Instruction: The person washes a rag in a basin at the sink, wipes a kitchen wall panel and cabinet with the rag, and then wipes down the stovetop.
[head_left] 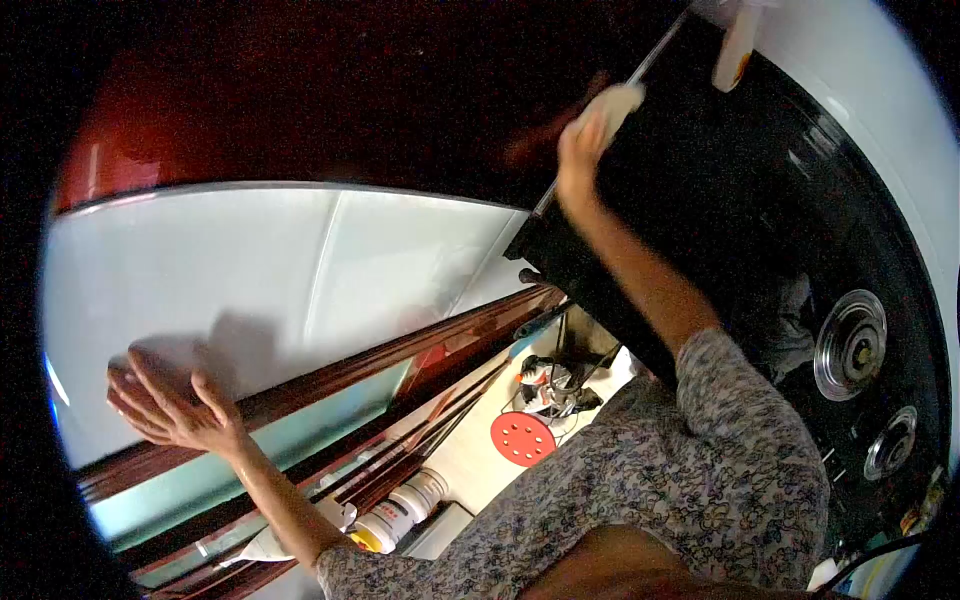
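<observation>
Your right hand is closed around a pale cloth, which sits over the metal strip at the edge of the black counter; both are blurred, so you can't tell how firmly the cloth meets the strip. A dark red panel borders that edge, on the far side of the strip from the counter. Your left hand is well apart from the counter, fingers spread wide, in front of the white panel and a wooden rail; whether it touches either, you can't tell. The broadest room for your right arm lies over the counter, between its edge and the large burner, with the small burner just beside that one. Below the counter, the floor is a tighter strip, holding a red stool near your shirt and white tubs farther from the counter.
</observation>
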